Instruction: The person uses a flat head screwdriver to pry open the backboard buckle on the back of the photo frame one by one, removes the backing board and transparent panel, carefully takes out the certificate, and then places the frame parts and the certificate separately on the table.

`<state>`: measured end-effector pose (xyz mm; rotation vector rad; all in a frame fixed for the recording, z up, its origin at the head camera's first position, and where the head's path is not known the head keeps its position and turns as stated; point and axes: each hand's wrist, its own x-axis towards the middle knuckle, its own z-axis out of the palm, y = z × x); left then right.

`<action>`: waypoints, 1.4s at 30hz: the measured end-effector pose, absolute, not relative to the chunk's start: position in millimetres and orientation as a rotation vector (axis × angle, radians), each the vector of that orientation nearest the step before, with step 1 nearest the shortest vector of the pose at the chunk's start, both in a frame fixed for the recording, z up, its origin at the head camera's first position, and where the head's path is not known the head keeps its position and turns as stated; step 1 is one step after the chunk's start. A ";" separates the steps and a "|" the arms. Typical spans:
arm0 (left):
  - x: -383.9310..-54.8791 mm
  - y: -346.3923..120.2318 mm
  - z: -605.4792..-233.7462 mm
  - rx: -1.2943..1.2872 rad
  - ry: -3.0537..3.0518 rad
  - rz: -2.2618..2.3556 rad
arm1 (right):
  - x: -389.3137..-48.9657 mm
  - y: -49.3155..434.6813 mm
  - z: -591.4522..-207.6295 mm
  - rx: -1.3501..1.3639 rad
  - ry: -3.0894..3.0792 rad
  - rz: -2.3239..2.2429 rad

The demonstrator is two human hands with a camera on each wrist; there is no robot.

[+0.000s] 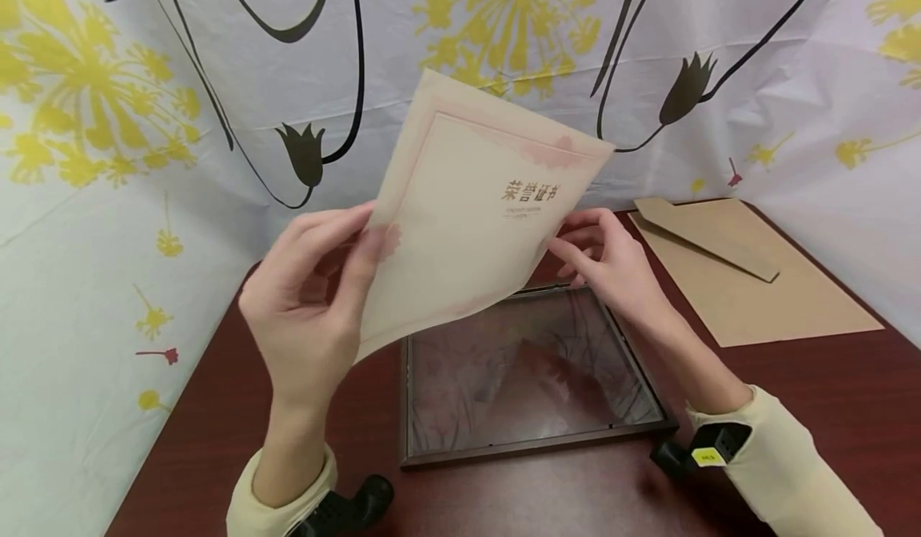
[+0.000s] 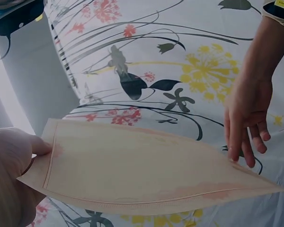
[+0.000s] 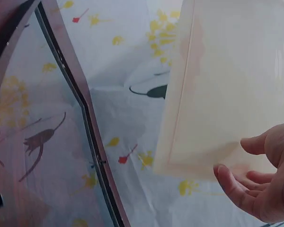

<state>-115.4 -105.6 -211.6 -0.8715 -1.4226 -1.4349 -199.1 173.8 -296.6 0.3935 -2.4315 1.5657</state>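
A cream certificate sheet (image 1: 460,217) with pink borders and gold Chinese lettering is held up, tilted, above the table. My left hand (image 1: 305,297) pinches its left edge between thumb and fingers. At the opposite edge is my right hand (image 1: 615,269), its fingers loosely bent. In the right wrist view, the thumb and fingers of the right hand (image 3: 260,175) stand apart beside the sheet (image 3: 227,94); whether they touch it I cannot tell. Below the sheet, a dark picture frame (image 1: 540,447) with a glossy, reflective pane lies flat on the table.
On the right of the dark red table (image 1: 475,501) lies a brown backing board (image 1: 784,301) with a stand flap (image 1: 708,241) on it. A white cloth (image 1: 237,81) with yellow flowers and dark stems hangs behind and at the sides.
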 end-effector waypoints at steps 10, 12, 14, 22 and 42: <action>-126.4 -121.6 -210.7 -0.744 -1.312 -1.593 | -214.4 191.7 -298.1 0.544 -2.413 1.735; -129.9 -124.9 -211.3 -0.702 -1.312 -1.617 | -217.2 196.8 -298.6 0.564 -2.389 1.768; -134.2 -127.8 -212.6 -0.668 -1.317 -1.639 | -219.3 202.2 -298.6 0.556 -2.373 1.794; -157.3 -139.8 -225.0 -0.527 -1.503 -1.690 | -222.2 220.1 -295.1 0.508 -2.305 1.795; -220.0 -164.3 -285.3 -0.290 -2.559 -1.606 | -243.0 246.5 -316.0 0.211 -2.534 1.582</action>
